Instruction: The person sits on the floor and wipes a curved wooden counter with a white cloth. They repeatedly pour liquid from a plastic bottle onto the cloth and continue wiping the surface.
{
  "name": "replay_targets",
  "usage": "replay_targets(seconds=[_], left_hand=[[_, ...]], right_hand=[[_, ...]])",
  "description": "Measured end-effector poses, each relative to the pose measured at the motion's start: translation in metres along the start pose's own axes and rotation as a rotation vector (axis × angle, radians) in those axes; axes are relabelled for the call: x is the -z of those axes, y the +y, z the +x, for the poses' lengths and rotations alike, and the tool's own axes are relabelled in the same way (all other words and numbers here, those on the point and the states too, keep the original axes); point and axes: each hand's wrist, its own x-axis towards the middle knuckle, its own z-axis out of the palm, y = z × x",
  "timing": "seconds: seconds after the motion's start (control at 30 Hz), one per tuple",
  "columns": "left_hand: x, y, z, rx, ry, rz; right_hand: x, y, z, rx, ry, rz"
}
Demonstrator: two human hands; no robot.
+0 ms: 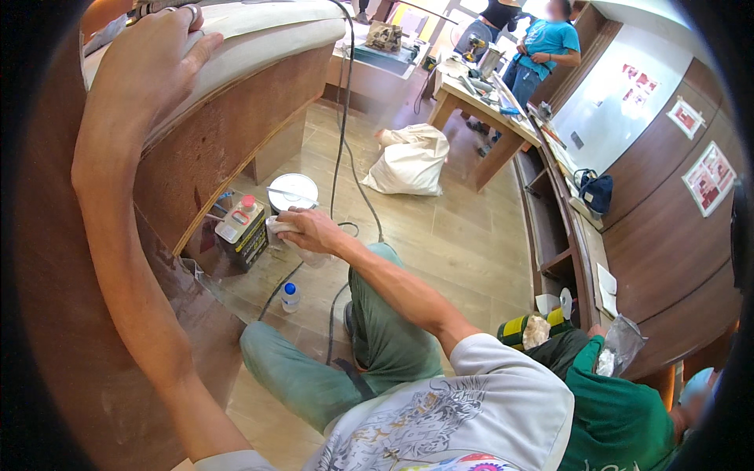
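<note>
My left hand is up at the top left, its thumb and fingers bent over the edge of a white covering on a wooden bench. Part of its fingers is hidden. Low in front of me, my right hand is closed on a crumpled white cloth, slightly blurred. Just beyond this hand stands a white round tub with a flat stick across its top. Left of it is a dark rectangular can with a red cap. A small clear bottle with a blue cap stands nearer my knees.
A black cable hangs down and loops over the floor. Beyond lies a white sack, near a wooden worktable with tools. Two people stand behind it. A person in a green top crouches at my right, beside low shelving.
</note>
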Motion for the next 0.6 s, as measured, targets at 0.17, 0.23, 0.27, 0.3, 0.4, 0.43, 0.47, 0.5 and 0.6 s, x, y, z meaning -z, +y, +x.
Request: replay_targets(seconds=[0.17,0.23,0.27,0.3,0.4,0.43,0.47,0.5,0.6], left_hand=[[0.0,0.01,0.0,0.037,0.018,-0.012],[0.009,0.007,-0.001,0.048,0.028,0.018],[0.011,0.004,-0.001,0.051,0.024,0.03],[0.015,0.002,-0.001,0.055,0.021,0.047],[-0.018,0.015,0.001,0.051,0.003,-0.07],[-0.014,0.015,0.002,0.034,0.009,-0.061],[-0.012,0.016,0.003,0.017,0.015,-0.056],[-0.011,0.017,0.003,-0.001,0.021,-0.055],[0.011,0.0,-0.004,0.012,0.074,0.042]], right_hand=[[0.004,-0.001,-0.004,0.025,-0.015,-0.003],[0.003,-0.008,0.0,0.04,-0.036,-0.005],[0.001,-0.009,0.003,0.041,-0.036,-0.011],[-0.001,-0.011,0.007,0.046,-0.037,-0.015],[0.01,0.011,-0.019,-0.053,-0.042,-0.06],[0.01,0.009,-0.017,-0.051,-0.046,-0.052],[0.008,0.008,-0.018,-0.062,-0.047,-0.058],[0.005,0.007,-0.021,-0.077,-0.047,-0.066],[-0.005,-0.014,0.005,0.002,-0.07,-0.047]])
